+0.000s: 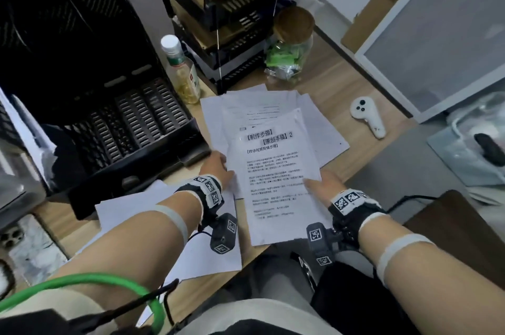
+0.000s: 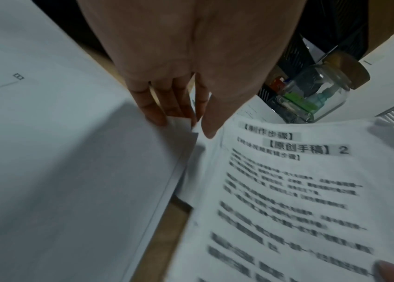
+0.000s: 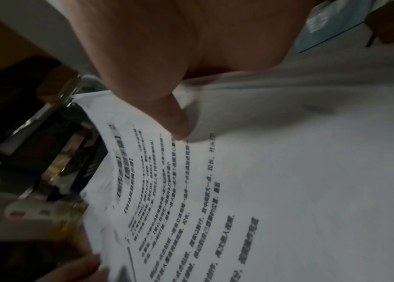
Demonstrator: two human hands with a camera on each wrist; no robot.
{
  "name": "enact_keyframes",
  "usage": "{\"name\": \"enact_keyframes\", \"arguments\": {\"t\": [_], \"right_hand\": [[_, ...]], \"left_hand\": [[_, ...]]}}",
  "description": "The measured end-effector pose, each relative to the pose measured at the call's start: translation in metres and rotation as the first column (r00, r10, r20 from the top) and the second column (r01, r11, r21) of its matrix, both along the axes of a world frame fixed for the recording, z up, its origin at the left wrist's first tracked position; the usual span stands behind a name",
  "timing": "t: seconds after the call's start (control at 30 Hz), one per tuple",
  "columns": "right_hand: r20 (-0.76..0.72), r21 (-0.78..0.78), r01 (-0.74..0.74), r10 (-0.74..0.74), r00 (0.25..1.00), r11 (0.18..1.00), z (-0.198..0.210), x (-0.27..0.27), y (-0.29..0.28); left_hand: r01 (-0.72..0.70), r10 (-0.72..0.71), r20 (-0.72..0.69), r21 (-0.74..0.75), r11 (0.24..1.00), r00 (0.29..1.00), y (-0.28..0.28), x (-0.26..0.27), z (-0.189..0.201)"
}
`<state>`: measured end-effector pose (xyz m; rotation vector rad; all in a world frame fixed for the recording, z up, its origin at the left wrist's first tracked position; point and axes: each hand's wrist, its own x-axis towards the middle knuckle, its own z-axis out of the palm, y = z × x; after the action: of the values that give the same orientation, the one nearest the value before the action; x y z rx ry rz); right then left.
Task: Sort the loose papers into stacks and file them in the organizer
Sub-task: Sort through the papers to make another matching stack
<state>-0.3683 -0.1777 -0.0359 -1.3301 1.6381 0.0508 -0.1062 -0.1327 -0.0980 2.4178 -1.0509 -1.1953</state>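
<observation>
A printed sheet (image 1: 276,176) with a bold heading ending in "2" is lifted over the desk edge, curving in the left wrist view (image 2: 299,200). My right hand (image 1: 314,184) pinches its right edge, with the thumb (image 3: 179,122) on top and the fingers hidden beneath. My left hand (image 1: 218,165) reaches to the sheet's left side, and its straight fingertips (image 2: 157,116) touch the corner of the sheets underneath. A fanned pile of loose papers (image 1: 246,105) lies behind. The black slotted organizer tray (image 1: 109,121) stands to the left.
More white sheets (image 1: 131,209) lie at the front left under my left forearm. A bottle (image 1: 183,72), a cork-lidded glass jar (image 1: 292,44) and a black tiered rack (image 1: 237,34) holding a cardboard box stand behind the pile. A white controller (image 1: 367,116) lies to the right.
</observation>
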Motion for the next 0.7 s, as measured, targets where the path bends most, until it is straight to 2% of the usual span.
{"name": "enact_keyframes", "arguments": {"t": [0.07,0.17,0.23,0.33,0.4,0.43,0.5,0.57,0.6,0.63,0.67,0.7], "right_hand": [[-0.024,-0.057,-0.056,0.055,0.998,0.997,-0.008,0.013,0.0],[-0.099,-0.199,-0.045,0.026,0.995,0.979,-0.014,0.025,0.0],[-0.132,-0.273,-0.159,0.127,0.983,0.949,-0.012,0.031,0.002],[-0.169,-0.347,-0.371,0.332,0.928,0.861,-0.003,0.044,0.006],[-0.184,-0.382,-0.464,0.426,0.886,0.799,0.001,0.053,0.01],[-0.183,-0.384,-0.491,0.456,0.871,0.782,0.0,0.057,0.014],[-0.164,-0.395,-0.517,0.495,0.853,0.759,0.001,0.065,0.023],[-0.119,-0.422,-0.544,0.55,0.827,0.726,0.001,0.072,0.03],[-0.105,-0.418,-0.583,0.6,0.793,0.697,0.002,0.074,0.032],[-0.094,-0.408,-0.623,0.648,0.756,0.668,0.002,0.074,0.032],[-0.05,-0.385,-0.629,0.666,0.745,0.675,0.0,0.072,0.032],[0.032,-0.344,-0.602,0.649,0.76,0.721,-0.001,0.068,0.032]], "left_hand": [[-0.016,0.016,-0.052,-0.017,1.0,0.999,0.003,-0.003,0.001],[0.001,-0.001,-0.1,-0.003,1.0,0.995,0.004,0.001,0.004],[0.075,-0.074,-0.107,0.008,0.997,0.992,0.002,0.004,0.011],[0.206,-0.207,-0.001,0.074,0.976,0.978,-0.001,0.001,0.028],[0.198,-0.204,0.091,0.067,0.978,0.975,-0.003,-0.008,0.043],[0.167,-0.167,0.049,0.001,0.986,0.985,-0.004,-0.012,0.048],[0.053,-0.08,-0.216,-0.126,0.991,0.973,-0.005,-0.023,0.062],[-0.033,-0.009,-0.468,-0.083,0.996,0.884,-0.007,-0.033,0.075],[-0.066,0.032,-0.549,-0.042,0.997,0.835,-0.008,-0.037,0.08],[-0.112,0.081,-0.587,-0.017,0.994,0.806,-0.009,-0.037,0.079],[-0.17,0.128,-0.581,-0.019,0.985,0.804,-0.011,-0.038,0.077],[-0.221,0.174,-0.529,-0.026,0.975,0.831,-0.011,-0.035,0.069]]}}
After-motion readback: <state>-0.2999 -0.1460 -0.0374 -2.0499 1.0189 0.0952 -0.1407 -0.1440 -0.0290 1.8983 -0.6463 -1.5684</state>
